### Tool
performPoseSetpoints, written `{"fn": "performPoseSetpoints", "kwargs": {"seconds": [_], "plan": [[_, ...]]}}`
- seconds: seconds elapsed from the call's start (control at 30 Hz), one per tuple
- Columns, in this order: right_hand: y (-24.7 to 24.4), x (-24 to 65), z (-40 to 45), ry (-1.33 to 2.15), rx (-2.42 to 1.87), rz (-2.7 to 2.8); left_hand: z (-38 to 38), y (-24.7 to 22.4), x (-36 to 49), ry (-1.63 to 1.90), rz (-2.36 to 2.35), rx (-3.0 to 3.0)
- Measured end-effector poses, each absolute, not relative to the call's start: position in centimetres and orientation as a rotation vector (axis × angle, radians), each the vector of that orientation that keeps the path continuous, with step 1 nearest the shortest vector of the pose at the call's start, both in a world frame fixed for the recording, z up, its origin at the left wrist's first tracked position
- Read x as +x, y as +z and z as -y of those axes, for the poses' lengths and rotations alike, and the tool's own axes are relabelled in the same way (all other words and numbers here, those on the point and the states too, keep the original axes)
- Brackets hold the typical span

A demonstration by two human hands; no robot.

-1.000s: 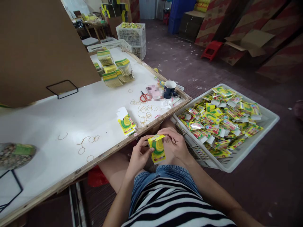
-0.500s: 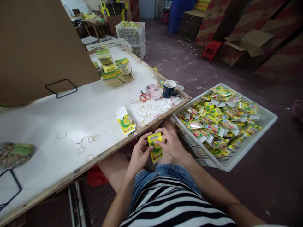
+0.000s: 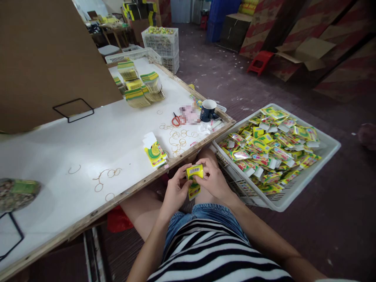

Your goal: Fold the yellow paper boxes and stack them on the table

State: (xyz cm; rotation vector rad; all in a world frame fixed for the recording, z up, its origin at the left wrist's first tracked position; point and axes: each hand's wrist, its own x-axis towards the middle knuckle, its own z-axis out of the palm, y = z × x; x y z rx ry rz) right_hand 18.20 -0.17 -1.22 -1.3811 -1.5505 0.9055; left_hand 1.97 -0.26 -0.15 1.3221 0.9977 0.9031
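Above my lap, a small yellow-and-green printed carton (image 3: 195,171) with a barcode is held between both hands. My left hand (image 3: 177,190) grips its left edge, thumb on the front. My right hand (image 3: 214,178) grips the right edge, its thumb pressed on the printed face. The carton bends a little under the thumbs, and its far side is hidden. Close by on the table's edge lies a small stack of flat cartons (image 3: 154,154) with white flaps. To my right, a white plastic crate (image 3: 308,186) holds a heap of similar yellow cartons (image 3: 264,145).
On the white table (image 3: 67,145) lie loose rubber bands (image 3: 174,135), red-handled scissors (image 3: 176,120), a dark mug (image 3: 208,111) and bundled carton stacks (image 3: 138,97). A bag of small brown pieces (image 3: 17,196) sits at far left. A red stool (image 3: 260,62) stands on the floor.
The carton has tilted and now bends under my thumbs, with its lower part less visible. Both hands have shifted slightly. The whole view has drifted a little.
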Motion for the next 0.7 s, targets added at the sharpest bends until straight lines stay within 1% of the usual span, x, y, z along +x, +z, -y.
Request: {"fn": "performPoseSetpoints", "kwargs": {"seconds": [0.13,0.23,0.33,0.47,0.53,0.57,0.63,0.67,0.7], "plan": [[-1.3,18.8,-0.1,0.859,-1.382,1.590,0.1,-0.1,1.6,0.899,-0.995,1.329],[-1.4,19.5,-0.1,0.899,-1.223,1.640,0.0,0.2,1.3,0.947,-0.962,1.247],[-1.4,19.7,0.0,0.852,-1.121,1.606,0.2,0.5,1.8,0.955,-0.898,1.186],[-0.7,21.1,0.5,0.827,-1.136,1.526,0.1,0.4,2.7,0.951,-0.864,1.300],[-0.1,23.8,0.9,0.606,-1.319,1.514,-0.9,0.4,2.1,1.038,-1.021,1.453],[0.2,25.6,1.1,0.387,-1.442,1.495,-1.6,0.3,1.4,1.104,-1.170,1.537],[0.3,29.4,1.7,0.011,-1.708,1.501,-3.5,0.1,-0.6,1.223,-1.595,1.677],[0.2,31.0,1.9,-0.134,-1.819,1.491,-4.4,0.0,-1.7,1.233,-1.823,1.712],[-0.1,32.3,2.2,-0.201,-1.877,1.508,-5.3,-0.2,-2.8,1.190,-2.014,1.711]]}}
